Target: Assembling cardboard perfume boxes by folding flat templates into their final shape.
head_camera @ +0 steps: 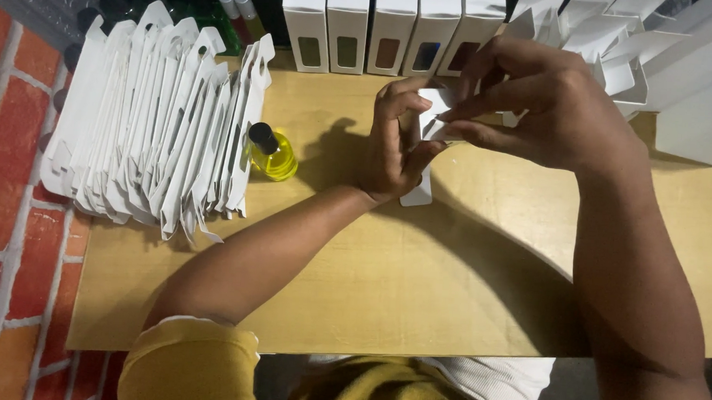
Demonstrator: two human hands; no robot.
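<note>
Both of my hands hold one small white cardboard box (426, 131) above the wooden table (384, 283). My left hand (396, 141) grips its left side and lower flap. My right hand (544, 104) pinches its top from the right, fingers covering most of it. A small bottle of yellow liquid with a black cap (271, 152) stands on the table left of my left hand, apart from it.
A long stack of flat white box blanks (157, 116) leans at the left. A row of upright white boxes with windows (389, 27) lines the back edge. More folded white boxes (616, 43) pile at the back right. Brick-patterned floor lies left.
</note>
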